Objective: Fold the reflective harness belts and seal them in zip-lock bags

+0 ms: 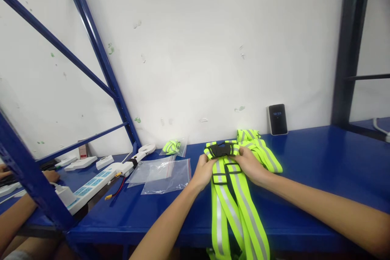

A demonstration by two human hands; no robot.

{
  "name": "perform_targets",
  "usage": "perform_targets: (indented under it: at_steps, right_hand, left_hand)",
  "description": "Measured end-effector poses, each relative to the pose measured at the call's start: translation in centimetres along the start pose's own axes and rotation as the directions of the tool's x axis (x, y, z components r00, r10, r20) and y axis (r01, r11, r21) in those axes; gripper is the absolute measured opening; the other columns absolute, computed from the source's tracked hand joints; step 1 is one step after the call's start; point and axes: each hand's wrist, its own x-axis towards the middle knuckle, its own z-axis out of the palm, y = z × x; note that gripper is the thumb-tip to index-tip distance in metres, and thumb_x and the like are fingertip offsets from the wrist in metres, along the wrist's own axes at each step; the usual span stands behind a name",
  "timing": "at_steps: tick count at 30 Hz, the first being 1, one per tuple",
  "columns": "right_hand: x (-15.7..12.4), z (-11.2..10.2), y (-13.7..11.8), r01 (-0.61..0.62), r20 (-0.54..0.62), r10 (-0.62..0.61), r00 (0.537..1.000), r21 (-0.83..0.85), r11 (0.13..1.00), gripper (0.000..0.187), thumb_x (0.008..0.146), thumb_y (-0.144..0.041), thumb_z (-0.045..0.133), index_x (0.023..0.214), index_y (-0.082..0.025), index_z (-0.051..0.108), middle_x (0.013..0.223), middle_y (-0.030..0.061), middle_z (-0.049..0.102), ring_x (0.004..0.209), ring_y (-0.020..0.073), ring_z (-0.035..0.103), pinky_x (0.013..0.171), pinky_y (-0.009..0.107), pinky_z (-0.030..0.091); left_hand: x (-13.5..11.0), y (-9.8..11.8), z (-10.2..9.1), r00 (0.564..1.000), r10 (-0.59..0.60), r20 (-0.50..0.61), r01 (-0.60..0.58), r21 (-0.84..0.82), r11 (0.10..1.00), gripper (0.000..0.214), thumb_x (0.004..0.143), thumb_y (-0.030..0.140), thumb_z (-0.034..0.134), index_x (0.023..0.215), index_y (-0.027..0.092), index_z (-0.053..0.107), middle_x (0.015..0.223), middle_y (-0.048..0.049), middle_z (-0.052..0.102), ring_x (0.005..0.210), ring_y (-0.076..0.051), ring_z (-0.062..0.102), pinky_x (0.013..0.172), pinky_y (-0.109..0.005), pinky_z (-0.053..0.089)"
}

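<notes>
Fingers: my left fingers [205,163] and right fingers [241,157] closed, pinching the black buckle [222,150]
Straps: neon-yellow reflective straps [229,207] across the blue worktop [307,195]
Behind: more reflective webbing [258,150]

Wall: white painted wall [195,48], scuffed, with small green marks [111,48] scattered across it
Left side: blue steel rack frame [98,46] with bars crossing at a slant in front of the wall
Right side: dark upright post [350,44] rising from the counter's back edge
Counter: glossy blue counter [319,162] running along the wall
Light: soft and even, with a pale sheen on the blue surface
</notes>
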Motion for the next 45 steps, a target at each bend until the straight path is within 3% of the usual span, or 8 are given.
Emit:
perform_targets:
  at_steps: [6,13,21,27,39,45]
  right_hand:
    - [-0.1,-0.1,-0.2,-0.011,-0.008,0.010,1.000,-0.023,1.000,0.030,0.070,-0.034,0.070,0.094,-0.015,0.069,0.087,0.0048,0.075,0.072,0.0234,0.067,0.068,0.034,0.052]
    - [-0.2,0.0,0.0,0.010,-0.003,-0.010,1.000,-0.096,0.995,0.030,0.071,-0.032,0.068,0.097,-0.016,0.070,0.085,0.0044,0.075,0.073,0.0239,0.067,0.069,0.035,0.052]
    - [0.1,-0.3,0.6,0.077,-0.016,-0.083,0.996,-0.233,0.969,0.028,0.070,-0.025,0.066,0.096,-0.015,0.071,0.090,0.0057,0.075,0.078,0.0251,0.067,0.075,0.037,0.052]
    - [0.1,-0.2,0.9,0.210,-0.012,-0.227,0.974,-0.333,0.919,0.026,0.071,-0.021,0.062,0.095,-0.016,0.071,0.094,0.0058,0.074,0.083,0.0251,0.066,0.079,0.037,0.051]
    - [-0.5,0.3,1.6,0.244,-0.003,-0.257,0.966,-0.300,0.922,0.028,0.074,-0.020,0.058,0.098,-0.017,0.072,0.099,0.0048,0.073,0.089,0.0263,0.066,0.084,0.038,0.050]
    - [-0.6,0.5,2.3,0.258,0.001,-0.272,0.962,-0.320,0.912,0.032,0.073,-0.015,0.055,0.102,-0.016,0.071,0.103,0.0057,0.072,0.092,0.0268,0.065,0.085,0.039,0.050]
  left_hand:
    - [0.5,-0.9,-0.3,0.996,-0.018,-0.087,0.011,-0.076,0.997,0.025,0.068,0.025,0.072,0.090,0.014,0.068,0.086,-0.0020,0.071,0.080,-0.018,0.064,0.072,-0.025,0.047]
    - [0.5,-1.1,-0.2,0.997,-0.021,-0.074,0.010,-0.138,0.990,0.032,0.064,0.023,0.074,0.093,0.015,0.066,0.087,-0.0031,0.071,0.078,-0.020,0.065,0.074,-0.029,0.049]
    - [0.5,-0.8,0.0,0.983,0.181,-0.023,-0.180,0.039,0.983,0.029,0.070,0.020,0.069,0.098,0.013,0.067,0.098,-0.0066,0.071,0.093,-0.022,0.063,0.087,-0.032,0.047]
    - [0.4,-1.1,0.3,0.971,0.231,-0.059,-0.224,0.105,0.969,0.029,0.071,0.015,0.066,0.100,0.014,0.066,0.099,-0.0066,0.071,0.096,-0.022,0.063,0.088,-0.032,0.046]
    - [-0.1,-1.8,0.8,0.985,0.132,-0.108,-0.131,0.015,0.991,0.024,0.070,0.021,0.067,0.094,0.016,0.069,0.089,-0.0037,0.072,0.092,-0.022,0.064,0.087,-0.033,0.048]
    - [-0.1,-2.9,0.6,0.985,0.065,-0.157,-0.066,0.001,0.998,0.030,0.071,0.018,0.064,0.101,0.016,0.066,0.104,-0.0051,0.070,0.105,-0.024,0.061,0.091,-0.033,0.046]
